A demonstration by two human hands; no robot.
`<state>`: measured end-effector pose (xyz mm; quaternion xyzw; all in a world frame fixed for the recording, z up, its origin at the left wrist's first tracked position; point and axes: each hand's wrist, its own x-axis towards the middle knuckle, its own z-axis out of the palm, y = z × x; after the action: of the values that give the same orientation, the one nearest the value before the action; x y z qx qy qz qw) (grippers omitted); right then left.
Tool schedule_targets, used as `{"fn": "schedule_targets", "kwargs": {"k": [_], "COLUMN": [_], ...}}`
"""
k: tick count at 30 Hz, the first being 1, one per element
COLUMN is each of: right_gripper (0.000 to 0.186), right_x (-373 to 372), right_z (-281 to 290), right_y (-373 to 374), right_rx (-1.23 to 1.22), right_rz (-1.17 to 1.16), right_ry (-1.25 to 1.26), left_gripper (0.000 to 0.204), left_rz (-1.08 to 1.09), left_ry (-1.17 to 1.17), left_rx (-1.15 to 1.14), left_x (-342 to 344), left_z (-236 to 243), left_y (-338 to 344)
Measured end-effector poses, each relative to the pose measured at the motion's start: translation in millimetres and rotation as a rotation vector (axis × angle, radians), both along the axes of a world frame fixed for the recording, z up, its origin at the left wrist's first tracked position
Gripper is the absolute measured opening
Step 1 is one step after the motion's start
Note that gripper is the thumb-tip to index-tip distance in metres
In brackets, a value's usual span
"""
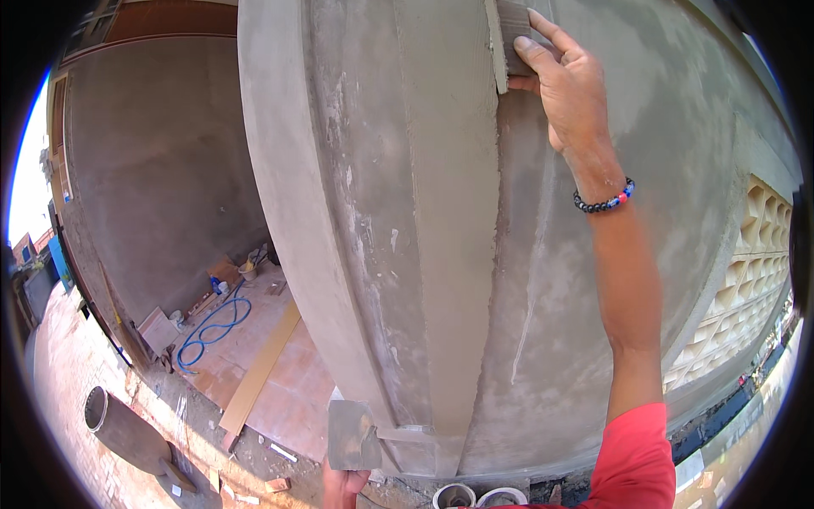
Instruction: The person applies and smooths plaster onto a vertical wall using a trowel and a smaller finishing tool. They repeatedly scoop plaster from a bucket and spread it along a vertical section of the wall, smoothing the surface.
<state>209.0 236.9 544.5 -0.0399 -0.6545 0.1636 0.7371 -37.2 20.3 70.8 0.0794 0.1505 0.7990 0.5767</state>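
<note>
My right hand (568,97), with a beaded bracelet at the wrist, grips a small flat grey-brown float (515,38) with mortar along its edge, held against the upper edge of a strip of wet grey plaster (449,220) running down the wall column. Low in the head view, my left hand (343,483) is closed around a square plate (350,433) smeared with grey mortar, held before the foot of the column. Part of that plate's underside and grip is hidden.
An open doorway shows a tiled floor with a blue hose (203,339) and a long plank (263,369). A dark cylindrical pipe (127,433) stands lower left. Buckets (454,496) sit below me. A patterned block screen (733,280) is at right.
</note>
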Motion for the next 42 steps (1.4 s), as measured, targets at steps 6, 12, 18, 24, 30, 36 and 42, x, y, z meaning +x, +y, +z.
{"fn": "schedule_targets", "kwargs": {"k": [6,12,18,24,30,36,42], "right_gripper": [0.044,0.045,0.044,0.043,0.041,0.039,0.039], "right_x": [0,21,35,19,4,15,20], "right_z": [-124,-228,-173,-88,-141,-99,-25], "right_y": [-3,-21,-39,-28,-29,-45,-15], "right_rx": [-0.111,-0.255,-0.158,0.490,0.579,0.685,0.766], "right_rz": [0.084,0.045,-0.064,-0.893,-0.812,-0.774,-0.888], "right_ry": [-0.012,-0.075,-0.090,-0.354,-0.682,-0.532,-0.532], "left_gripper": [0.031,0.034,0.033,0.036,0.031,0.031,0.035], "left_rz": [-0.054,-0.190,-0.114,-0.131,-0.081,-0.071,-0.182], "left_ry": [0.010,-0.025,-0.049,-0.017,-0.054,-0.062,-0.015], "left_rx": [-0.108,-0.075,-0.085,-0.011,-0.055,-0.060,0.019], "left_x": [11,8,10,-1,-6,-16,-14], "left_z": [13,-2,11,-7,-8,-4,-11], "left_y": [12,11,-6,-15,-19,-22,-15]}}
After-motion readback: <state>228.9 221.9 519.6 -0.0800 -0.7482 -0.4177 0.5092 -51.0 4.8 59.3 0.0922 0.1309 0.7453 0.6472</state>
